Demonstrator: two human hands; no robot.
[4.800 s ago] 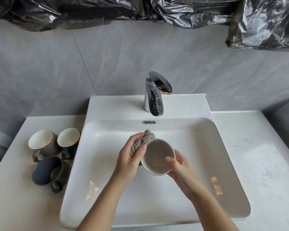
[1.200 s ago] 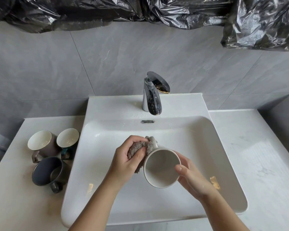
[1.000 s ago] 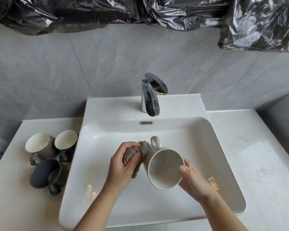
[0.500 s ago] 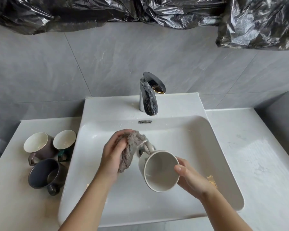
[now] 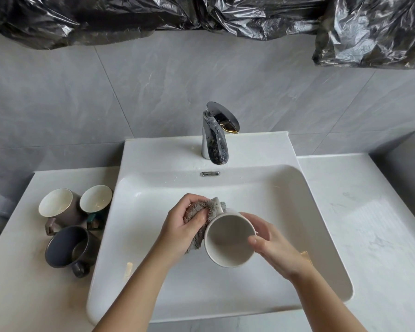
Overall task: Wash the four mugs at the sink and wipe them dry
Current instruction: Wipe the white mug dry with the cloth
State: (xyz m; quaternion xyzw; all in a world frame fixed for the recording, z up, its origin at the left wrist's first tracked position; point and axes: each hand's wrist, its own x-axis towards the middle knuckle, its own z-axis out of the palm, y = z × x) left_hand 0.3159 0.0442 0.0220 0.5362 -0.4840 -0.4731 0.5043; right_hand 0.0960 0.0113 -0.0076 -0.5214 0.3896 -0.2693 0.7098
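Over the sink (image 5: 285,192), one mug (image 5: 228,240) is being gripped by the right hand (image 5: 273,250) and wiped with a cloth (image 5: 212,208) clutched in the left hand (image 5: 182,228), three mugs (image 5: 70,243) left of the sink seemingly remaining.

This looks like the bathroom or washroom of a home, not a kitchen. A white ceramic washbasin (image 5: 158,152) with a shallow rectangular bowl is set in a white counter (image 5: 369,224) with a marble pattern. At its back stands a chrome tap (image 5: 213,140) with one lever, and below it there is a small overflow slot (image 5: 210,173) in the basin wall. The wall behind is covered with large grey tiles (image 5: 82,104) that look like stone. Along the top hangs crumpled black plastic sheeting (image 5: 249,15); what is under it I cannot tell. On the counter, left of the basin, stand a brown mug (image 5: 58,204), a teal mug (image 5: 95,198) and a dark grey mug (image 5: 67,245), ordinary household things
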